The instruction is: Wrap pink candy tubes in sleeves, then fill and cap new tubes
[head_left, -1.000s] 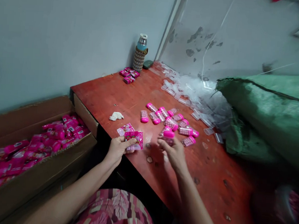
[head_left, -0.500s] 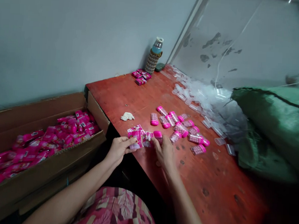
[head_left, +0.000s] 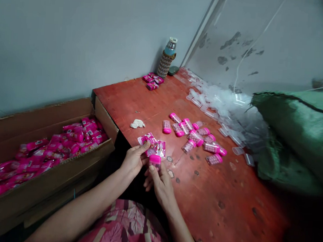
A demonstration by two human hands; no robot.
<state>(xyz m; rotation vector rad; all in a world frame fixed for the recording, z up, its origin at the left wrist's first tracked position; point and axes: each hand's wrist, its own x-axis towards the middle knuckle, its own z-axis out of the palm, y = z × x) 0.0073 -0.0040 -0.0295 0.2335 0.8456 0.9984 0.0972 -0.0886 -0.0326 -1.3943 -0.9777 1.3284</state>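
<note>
Near the front edge of the red table [head_left: 140,101], my left hand [head_left: 135,159] pinches printed pink wrappers [head_left: 160,148]. My right hand [head_left: 162,181] grips a small container with a pink cap [head_left: 155,159] close to the wrappers, cap facing up. The lower part of this container is hidden by my fingers. Several similar containers [head_left: 196,137] filled with small pink balls lie in a loose group beyond my hands. A crumpled white piece [head_left: 137,124] rests by the table's left edge.
An open cardboard box [head_left: 105,125] on the left holds many pink wrapped packs [head_left: 64,140]. Pink packs [head_left: 152,85] sit at the back beside a bottle in a knitted cover [head_left: 164,64]. Clear empty containers [head_left: 220,102] and a green sack [head_left: 294,136] lie to the right.
My right hand has moved left and toward me, carrying a pink-capped container from the group to beside the wrappers. My left hand still holds the wrappers, now spread differently.
</note>
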